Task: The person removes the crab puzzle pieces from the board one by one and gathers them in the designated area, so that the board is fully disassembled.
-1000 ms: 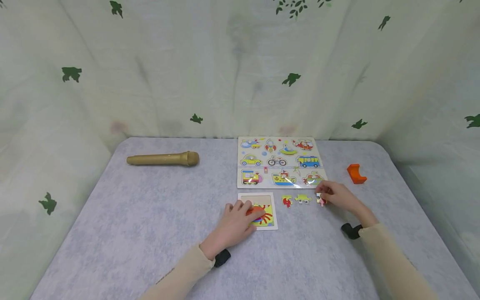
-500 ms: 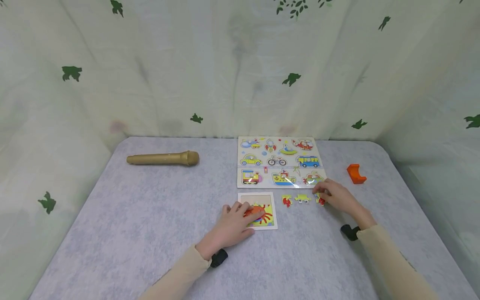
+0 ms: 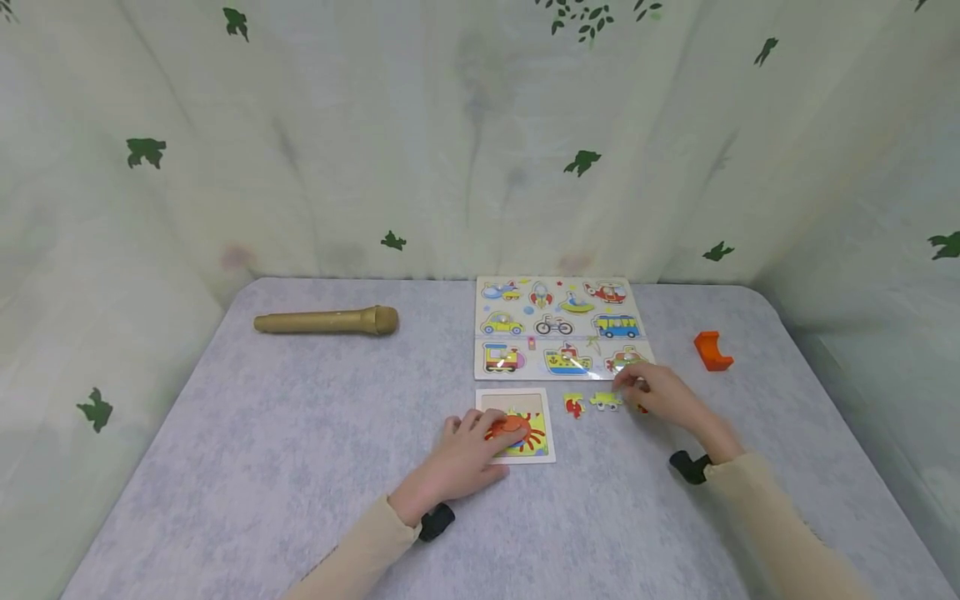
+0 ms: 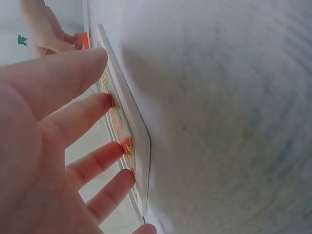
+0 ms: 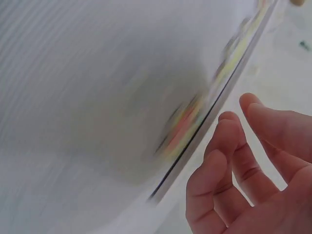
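My left hand [image 3: 467,457] lies over a small white-framed crab jigsaw puzzle [image 3: 550,433], its spread fingers resting on the orange crab picture. In the left wrist view, the fingertips [image 4: 127,176] touch the puzzle's face inside the raised frame. To the right, loose jigsaw pieces lie in a row: a red-and-yellow piece [image 3: 573,406] and a yellow-green piece [image 3: 605,402]. A third red-and-yellow piece [image 3: 642,409] is mostly hidden under my right hand [image 3: 666,400]. That hand hovers with loosely bent fingers, thumb apart and nothing between them in the right wrist view.
Behind the pieces lies a vehicle peg puzzle board [image 3: 565,342]. A gold toy microphone [image 3: 326,322] is at the back left of the table [image 3: 247,467]. An orange notched block [image 3: 712,352] sits at the right. A pale curtain [image 3: 337,150] hangs behind.
My right hand has let go of the third puzzle piece, left on the table, and shifted left toward the yellow-green one. My left hand has barely moved on the crab puzzle.
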Motion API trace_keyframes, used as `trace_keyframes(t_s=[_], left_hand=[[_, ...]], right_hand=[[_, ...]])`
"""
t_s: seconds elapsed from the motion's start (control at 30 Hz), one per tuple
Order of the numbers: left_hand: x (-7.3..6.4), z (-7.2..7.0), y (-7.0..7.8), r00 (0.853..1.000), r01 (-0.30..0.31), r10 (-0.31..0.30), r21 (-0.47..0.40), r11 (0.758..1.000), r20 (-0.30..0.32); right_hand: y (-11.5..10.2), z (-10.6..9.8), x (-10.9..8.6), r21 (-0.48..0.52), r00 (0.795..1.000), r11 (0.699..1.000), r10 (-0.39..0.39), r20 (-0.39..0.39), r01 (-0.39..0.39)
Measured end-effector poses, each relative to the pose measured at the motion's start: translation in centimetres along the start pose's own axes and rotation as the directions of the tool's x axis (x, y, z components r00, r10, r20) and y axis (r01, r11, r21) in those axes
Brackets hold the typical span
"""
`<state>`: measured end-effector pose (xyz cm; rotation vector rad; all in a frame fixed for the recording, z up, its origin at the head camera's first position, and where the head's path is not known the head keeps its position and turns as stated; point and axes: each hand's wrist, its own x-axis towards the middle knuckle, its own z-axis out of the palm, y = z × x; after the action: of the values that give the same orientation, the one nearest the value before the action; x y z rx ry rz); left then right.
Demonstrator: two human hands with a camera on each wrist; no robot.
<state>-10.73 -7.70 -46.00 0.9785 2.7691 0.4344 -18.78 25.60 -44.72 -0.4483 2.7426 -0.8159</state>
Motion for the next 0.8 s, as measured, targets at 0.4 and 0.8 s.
trace_keyframes(t_s=[0.4,0.8], left_hand=[[0.2,-0.6,-0.1,1.0,-0.009,0.009,-0.002,1.0,0.026],[0.3,-0.6,0.1,0.999,-0.002,0.002,0.003,1.0,0.035]], right_hand=[[-7.5,5.3,1.7,0.096,0.96,0.966,-0.25,0.123,0.239],[-10.0,6.7,2.3,0.064,0.973,0.984,-0.173,0.153,0.165]])
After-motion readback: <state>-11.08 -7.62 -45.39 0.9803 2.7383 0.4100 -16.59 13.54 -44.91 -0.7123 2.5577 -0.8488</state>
